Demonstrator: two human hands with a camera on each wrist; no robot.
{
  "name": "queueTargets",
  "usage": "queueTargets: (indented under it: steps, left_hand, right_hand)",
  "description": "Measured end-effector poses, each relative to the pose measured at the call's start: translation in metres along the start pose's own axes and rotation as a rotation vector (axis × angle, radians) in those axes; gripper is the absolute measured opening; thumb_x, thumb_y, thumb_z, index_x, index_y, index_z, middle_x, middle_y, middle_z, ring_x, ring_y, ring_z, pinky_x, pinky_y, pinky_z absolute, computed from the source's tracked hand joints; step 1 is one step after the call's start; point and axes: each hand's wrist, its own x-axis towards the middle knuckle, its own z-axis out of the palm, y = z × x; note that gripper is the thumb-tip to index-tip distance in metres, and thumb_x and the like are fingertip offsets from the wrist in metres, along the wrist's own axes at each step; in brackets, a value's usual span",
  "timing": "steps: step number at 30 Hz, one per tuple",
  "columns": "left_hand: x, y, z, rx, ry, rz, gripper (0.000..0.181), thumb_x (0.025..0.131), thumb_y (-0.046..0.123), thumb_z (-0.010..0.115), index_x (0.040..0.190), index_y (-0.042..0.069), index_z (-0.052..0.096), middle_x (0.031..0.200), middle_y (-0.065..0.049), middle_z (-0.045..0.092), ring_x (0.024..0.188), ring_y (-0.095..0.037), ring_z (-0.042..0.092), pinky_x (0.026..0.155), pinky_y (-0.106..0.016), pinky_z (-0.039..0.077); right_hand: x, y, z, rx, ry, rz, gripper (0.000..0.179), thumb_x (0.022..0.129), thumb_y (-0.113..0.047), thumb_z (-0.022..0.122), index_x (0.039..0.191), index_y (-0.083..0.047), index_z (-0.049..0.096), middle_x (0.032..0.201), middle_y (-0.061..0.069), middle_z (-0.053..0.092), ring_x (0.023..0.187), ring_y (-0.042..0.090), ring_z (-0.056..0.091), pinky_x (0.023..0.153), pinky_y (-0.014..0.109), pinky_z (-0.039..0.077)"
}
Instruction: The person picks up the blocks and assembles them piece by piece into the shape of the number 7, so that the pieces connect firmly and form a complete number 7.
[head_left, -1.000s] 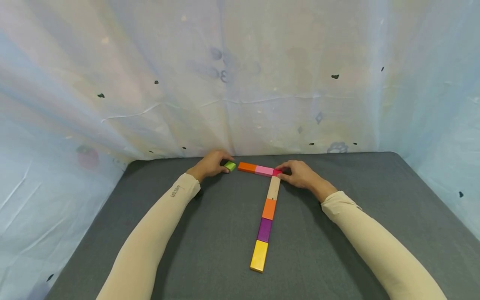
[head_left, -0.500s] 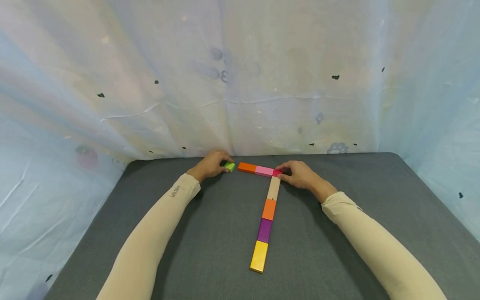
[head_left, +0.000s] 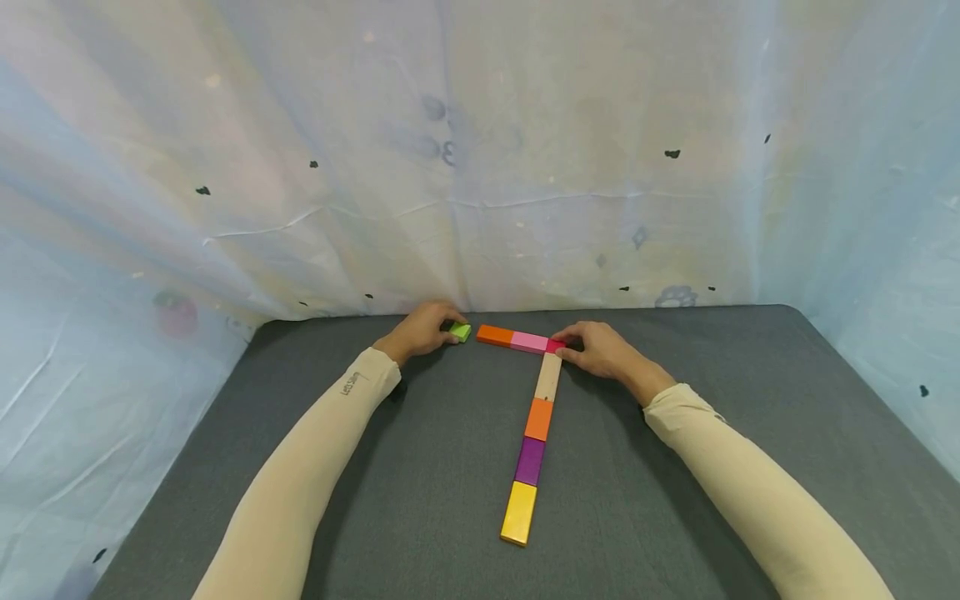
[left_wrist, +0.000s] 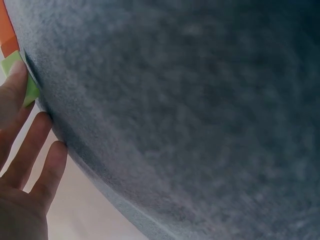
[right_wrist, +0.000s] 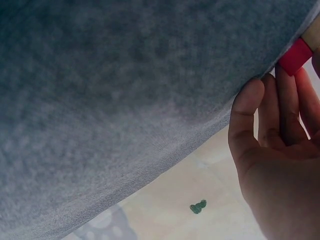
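Note:
My left hand (head_left: 422,329) pinches a lime green block (head_left: 461,332) between thumb and fingers at the far side of the table. A small gap separates that block from an orange block (head_left: 494,335), which begins a row. Against its right end lies a pink block (head_left: 528,342), then a crimson block (head_left: 552,345). My right hand (head_left: 597,348) holds the crimson block at its right end, thumb on the near side. In the left wrist view the thumb lies over the green block (left_wrist: 31,92). The right wrist view shows fingers at the crimson block (right_wrist: 295,56), partly cut off.
From the crimson block a second line runs toward me: a bare wood block (head_left: 548,377), another orange block (head_left: 537,418), a purple block (head_left: 529,461) and a yellow block (head_left: 518,512). They lie end to end on the dark grey table (head_left: 420,500). A pale curtain (head_left: 480,208) hangs behind.

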Motion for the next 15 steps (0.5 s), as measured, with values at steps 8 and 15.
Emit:
queueTargets:
  steps: [8,15]
  left_hand:
    - [0.0005,0.0043,-0.0009,0.009,0.01,0.002,0.035,0.09,0.016,0.074,0.124,0.009,0.07,0.124,-0.011,0.067,0.117,-0.027,0.06,0.102,-0.042,0.047]
    - [0.0009,0.0089,-0.0022,0.018,0.003,-0.017,0.035,0.091,0.018,0.073,0.125,0.009,0.07,0.125,-0.011,0.066,0.114,-0.026,0.061,0.099,-0.041,0.048]
  right_hand:
    - [0.0013,-0.0002,0.0017,-0.009,0.007,-0.002,0.038,0.098,-0.024,0.063,0.132,-0.009,0.065,0.124,0.013,0.069,0.116,0.031,0.061,0.102,0.05,0.046]
    - [0.0015,-0.0014,0.0023,-0.006,0.001,0.003,0.038,0.098,-0.025,0.063,0.132,-0.009,0.065,0.125,0.013,0.068,0.117,0.031,0.061,0.104,0.05,0.046]
